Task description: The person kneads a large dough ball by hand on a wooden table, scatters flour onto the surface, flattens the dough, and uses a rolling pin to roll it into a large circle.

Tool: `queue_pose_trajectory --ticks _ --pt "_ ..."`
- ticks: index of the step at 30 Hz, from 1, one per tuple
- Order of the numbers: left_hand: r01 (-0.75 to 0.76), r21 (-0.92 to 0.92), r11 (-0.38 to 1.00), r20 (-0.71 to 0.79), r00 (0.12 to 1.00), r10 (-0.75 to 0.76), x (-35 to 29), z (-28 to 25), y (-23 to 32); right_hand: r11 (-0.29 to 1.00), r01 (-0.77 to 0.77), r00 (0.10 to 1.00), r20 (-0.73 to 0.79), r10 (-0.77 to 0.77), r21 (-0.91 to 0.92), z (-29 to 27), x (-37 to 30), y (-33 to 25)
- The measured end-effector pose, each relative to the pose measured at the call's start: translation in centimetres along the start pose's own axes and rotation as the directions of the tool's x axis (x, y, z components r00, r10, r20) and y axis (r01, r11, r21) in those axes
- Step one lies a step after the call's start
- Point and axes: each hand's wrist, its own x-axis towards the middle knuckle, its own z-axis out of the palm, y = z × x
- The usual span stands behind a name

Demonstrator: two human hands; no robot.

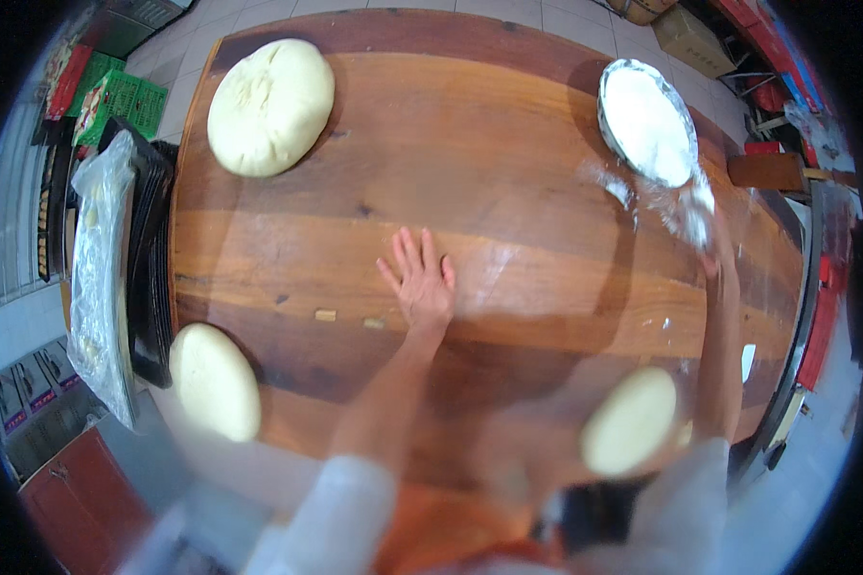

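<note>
My left hand (419, 280) lies flat and open on the wooden table (470, 125), fingers spread, over a thin dusting of flour. My right hand (700, 225) is blurred in motion next to the metal bowl of flour (645, 120) at the far right, with white flour on and around it; its fingers cannot be made out. A large round dough ball (270, 105) sits at the far left. A smaller dough ball (214, 380) rests at the near left edge, and another dough ball (631, 420) lies near me on the right.
Stacked dark trays (149, 278) with a clear plastic bag (96, 278) stand left of the table. Green crates (120, 101) sit on the tiled floor beyond them. Cardboard boxes (690, 38) and red items are at the far right.
</note>
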Motion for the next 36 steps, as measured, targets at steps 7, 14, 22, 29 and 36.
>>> queue_pose_trajectory --ticks 7,14,22,29,36 --pt "-0.153 -0.489 0.858 0.045 0.979 0.2 -0.2 -2.0 -6.5 0.865 -0.244 0.895 0.242 0.376 -0.439 6.5 -21.1 15.2" --pt "-0.005 -0.145 0.989 -0.063 0.998 -0.004 -3.6 -5.2 -22.9 0.726 0.266 0.95 0.3 -0.087 -0.634 10.2 -15.9 13.5" --pt "-0.019 -0.079 0.997 -0.06 0.998 0.014 -4.1 -5.6 -23.8 0.793 0.164 0.941 0.335 0.054 -0.587 6.2 -19.6 20.2" --pt "-0.036 -0.076 0.996 -0.088 0.996 0.029 -4.0 -5.7 -23.9 0.741 -0.085 0.995 -0.098 0.026 -0.666 11.3 -14.3 15.6" --pt "-0.072 -0.091 0.993 -0.111 0.992 0.062 -3.8 -5.8 -23.1 0.801 -0.053 0.996 0.025 0.085 -0.596 2.7 -16.9 19.3"
